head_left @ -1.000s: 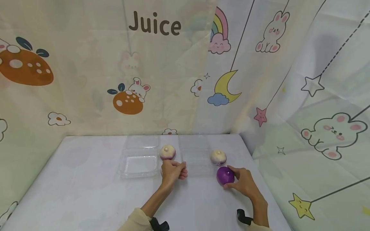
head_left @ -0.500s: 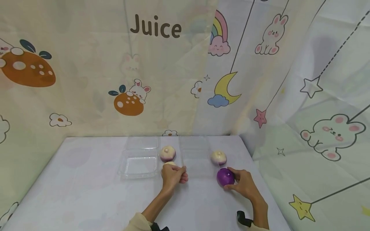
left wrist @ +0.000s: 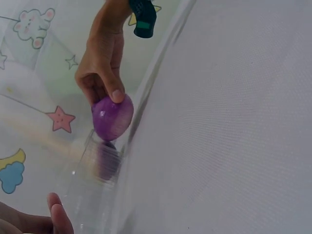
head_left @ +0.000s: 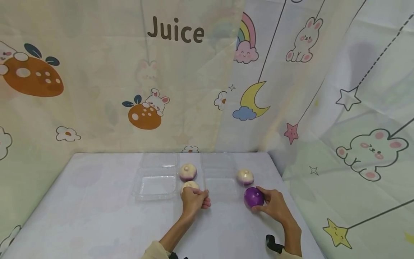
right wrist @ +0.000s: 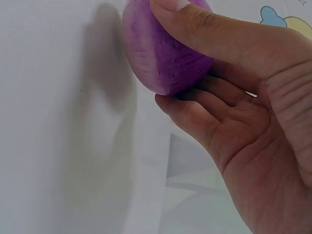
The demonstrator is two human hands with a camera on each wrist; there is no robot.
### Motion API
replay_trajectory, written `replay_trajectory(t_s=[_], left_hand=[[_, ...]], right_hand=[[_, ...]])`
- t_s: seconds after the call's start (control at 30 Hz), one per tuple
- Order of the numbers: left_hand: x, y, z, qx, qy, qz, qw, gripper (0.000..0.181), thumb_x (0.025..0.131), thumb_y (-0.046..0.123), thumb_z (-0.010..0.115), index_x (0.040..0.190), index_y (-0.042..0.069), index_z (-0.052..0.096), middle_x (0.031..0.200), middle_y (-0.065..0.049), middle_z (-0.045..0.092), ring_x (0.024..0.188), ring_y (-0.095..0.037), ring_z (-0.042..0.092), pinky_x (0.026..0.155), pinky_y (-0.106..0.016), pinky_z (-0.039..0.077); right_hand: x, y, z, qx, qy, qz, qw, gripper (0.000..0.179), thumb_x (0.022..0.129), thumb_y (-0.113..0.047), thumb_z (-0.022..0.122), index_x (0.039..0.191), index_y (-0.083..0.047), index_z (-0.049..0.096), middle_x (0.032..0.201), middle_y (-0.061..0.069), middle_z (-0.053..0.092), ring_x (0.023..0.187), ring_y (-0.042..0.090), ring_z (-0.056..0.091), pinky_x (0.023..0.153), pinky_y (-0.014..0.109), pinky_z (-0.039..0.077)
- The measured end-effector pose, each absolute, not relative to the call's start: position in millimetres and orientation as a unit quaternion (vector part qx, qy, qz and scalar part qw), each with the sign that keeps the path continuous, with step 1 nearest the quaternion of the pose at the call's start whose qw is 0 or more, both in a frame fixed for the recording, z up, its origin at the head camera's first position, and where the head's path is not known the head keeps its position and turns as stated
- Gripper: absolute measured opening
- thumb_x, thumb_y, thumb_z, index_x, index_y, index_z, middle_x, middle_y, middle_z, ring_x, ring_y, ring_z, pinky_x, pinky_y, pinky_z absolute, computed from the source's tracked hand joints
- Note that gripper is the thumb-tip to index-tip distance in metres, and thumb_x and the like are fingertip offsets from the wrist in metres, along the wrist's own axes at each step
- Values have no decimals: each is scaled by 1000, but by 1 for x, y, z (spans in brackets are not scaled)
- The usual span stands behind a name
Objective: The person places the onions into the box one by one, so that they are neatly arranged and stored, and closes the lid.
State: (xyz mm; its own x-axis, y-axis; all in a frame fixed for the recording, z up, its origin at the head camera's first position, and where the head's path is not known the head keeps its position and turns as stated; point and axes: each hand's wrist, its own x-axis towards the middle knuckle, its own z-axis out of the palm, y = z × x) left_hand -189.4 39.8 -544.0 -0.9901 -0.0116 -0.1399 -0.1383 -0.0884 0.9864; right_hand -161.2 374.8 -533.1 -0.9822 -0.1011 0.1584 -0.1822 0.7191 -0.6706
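Note:
My right hand (head_left: 273,203) holds a purple toy onion (head_left: 253,197) between thumb and fingers at the front right corner of the right clear plastic box (head_left: 221,187). Its side fades from purple to pale in the right wrist view. Just behind stands another toy onion (head_left: 245,177), cream end up. My left hand (head_left: 194,201) lies loosely curled by that box's left front corner, close in front of a cream-topped toy onion (head_left: 190,185); whether it touches either is unclear. In the left wrist view its fingers (left wrist: 59,214) show nothing between them.
Another cream-topped toy onion (head_left: 188,172) stands between the two clear boxes, farther back. The left clear plastic box (head_left: 156,196) has its lid folded back. A patterned curtain (head_left: 181,90) hangs behind the white table (head_left: 97,216).
My left hand has drawn slightly back toward me, uncovering the toy onion behind it. The right hand keeps its hold on the purple toy onion, nearly still. The view tilted a little.

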Motion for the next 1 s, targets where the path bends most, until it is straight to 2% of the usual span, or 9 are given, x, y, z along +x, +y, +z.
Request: replay_trajectory(t_s=[0.43,0.67,1.0], left_hand=[[-185,41,-549,-55,682,728,42,19,97,3,76,87,-13,76,67,-16,77,51,-12,72,53,-30,65],[-185,41,-551,-52,683,728,40,22,98,4,75,89,-16,76,68,-16,77,51,-12,72,53,-31,65],[-186,40,-552,-43,684,728,31,23,98,4,76,87,-16,76,67,-17,77,50,-12,72,53,-30,64]], right_hand=[[-163,378,-529,79,-930,352,65,84,71,-14,103,140,14,65,136,34,70,125,50,71,99,51,63],[-164,378,-524,62,-934,349,48,84,74,-11,101,144,12,62,141,34,67,130,50,68,102,50,61],[-165,378,-519,63,-933,350,47,82,78,-9,98,146,14,59,143,35,65,130,51,69,102,52,61]])
